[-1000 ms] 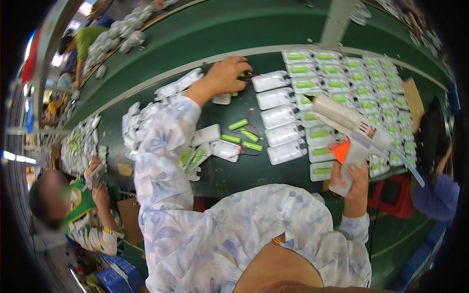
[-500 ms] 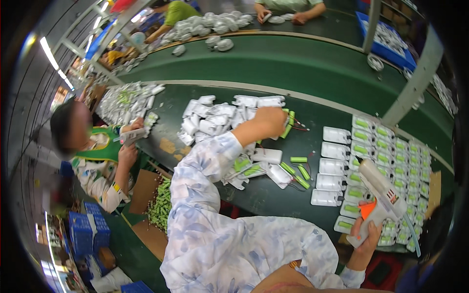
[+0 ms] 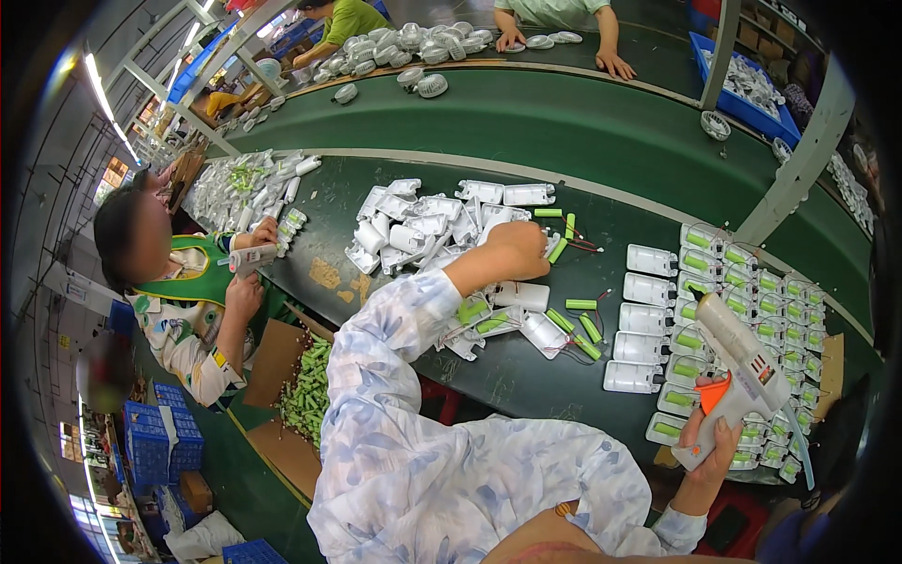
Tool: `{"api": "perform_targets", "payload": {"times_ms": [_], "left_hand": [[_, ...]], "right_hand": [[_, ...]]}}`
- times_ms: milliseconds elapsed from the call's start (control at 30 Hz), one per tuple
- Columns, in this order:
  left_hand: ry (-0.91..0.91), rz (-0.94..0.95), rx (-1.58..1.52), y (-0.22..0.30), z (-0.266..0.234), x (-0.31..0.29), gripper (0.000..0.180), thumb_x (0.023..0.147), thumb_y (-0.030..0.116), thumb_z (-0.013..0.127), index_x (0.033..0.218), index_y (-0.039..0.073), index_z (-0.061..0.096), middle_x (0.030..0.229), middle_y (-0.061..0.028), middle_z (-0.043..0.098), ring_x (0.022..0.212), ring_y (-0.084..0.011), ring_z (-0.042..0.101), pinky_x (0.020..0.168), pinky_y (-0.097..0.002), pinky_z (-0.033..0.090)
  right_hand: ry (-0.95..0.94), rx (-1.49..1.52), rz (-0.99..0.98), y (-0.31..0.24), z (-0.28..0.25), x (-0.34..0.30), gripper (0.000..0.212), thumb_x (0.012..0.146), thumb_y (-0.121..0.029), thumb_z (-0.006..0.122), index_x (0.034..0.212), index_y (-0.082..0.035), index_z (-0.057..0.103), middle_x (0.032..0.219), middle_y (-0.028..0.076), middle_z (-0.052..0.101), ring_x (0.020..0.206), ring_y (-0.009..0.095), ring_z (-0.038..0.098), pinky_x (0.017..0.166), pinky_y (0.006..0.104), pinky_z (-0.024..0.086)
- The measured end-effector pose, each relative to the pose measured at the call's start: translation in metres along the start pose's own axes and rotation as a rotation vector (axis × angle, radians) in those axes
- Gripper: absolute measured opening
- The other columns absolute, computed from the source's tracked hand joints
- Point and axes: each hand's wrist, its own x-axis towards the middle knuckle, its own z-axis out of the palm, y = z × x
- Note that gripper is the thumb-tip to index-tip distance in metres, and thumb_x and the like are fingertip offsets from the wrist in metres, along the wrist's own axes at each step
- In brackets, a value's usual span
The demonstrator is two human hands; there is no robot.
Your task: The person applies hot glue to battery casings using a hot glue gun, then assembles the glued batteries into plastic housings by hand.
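Observation:
My left hand (image 3: pixel 507 255) reaches over the pile of white plastic casings (image 3: pixel 413 224), fingers curled down. Its fingertips are partly hidden, and I cannot make out what they hold. Just beyond them lie green cylindrical batteries (image 3: pixel 558 250) with thin red and dark leads. My right hand (image 3: pixel 711 454) grips a white hot glue gun (image 3: pixel 742 376) with an orange trigger, nozzle pointing up and to the left. Under and beside the gun are rows of white casings with green batteries inside (image 3: pixel 678 399). A column of casings without batteries (image 3: pixel 645 318) borders these rows on the left.
On the left a co-worker (image 3: pixel 178 291) holds another glue gun (image 3: pixel 252 258). A cardboard box of green batteries (image 3: pixel 305 385) stands below the bench edge. Beyond the bench runs a green conveyor belt (image 3: pixel 395 132); a grey metal post (image 3: pixel 794 160) rises at the right.
My left hand has shifted slightly toward me, baring more of the batteries beyond it. The glue gun stays nearly in place. Across the belt, a person's hand now lies spread on the bench.

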Motion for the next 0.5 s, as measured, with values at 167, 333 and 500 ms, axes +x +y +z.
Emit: {"api": "perform_targets", "payload": {"times_ms": [167,333,500], "left_hand": [[-0.123,0.0,-0.643,-0.033,-0.028,-0.007,0.02,0.075,0.022,0.067,0.069,0.003,0.068,0.064,-0.0029,0.06,0.061,-0.0116,0.053,0.056,-0.0289,0.042],[-0.153,0.127,-1.039,-0.031,-0.054,-0.006,0.017,0.082,0.02,0.072,0.082,0.004,0.073,0.073,0.0033,0.063,0.065,-0.0069,0.052,0.057,-0.0255,0.04],[0.186,0.424,-0.372,0.021,-0.051,0.043,0.016,0.081,0.02,0.07,0.08,0.004,0.071,0.082,-0.0089,0.065,0.071,-0.0212,0.062,0.069,-0.0334,0.049]], "right_hand": [[-0.055,-0.053,-0.038,-0.01,0.003,0.007,0.063,0.086,-0.021,0.06,0.136,0.008,0.035,0.127,0.029,0.053,0.051,0.017,0.054,0.045,0.0268,0.047],[-0.058,-0.127,-0.054,-0.031,0.007,0.026,0.062,0.087,-0.024,0.06,0.135,0.009,0.037,0.125,0.027,0.055,0.049,0.015,0.052,0.044,0.0253,0.046],[-0.094,-0.271,-0.085,-0.062,0.035,0.056,0.058,0.088,-0.028,0.059,0.132,0.008,0.042,0.122,0.023,0.06,0.048,0.009,0.048,0.041,0.0226,0.042]]}}
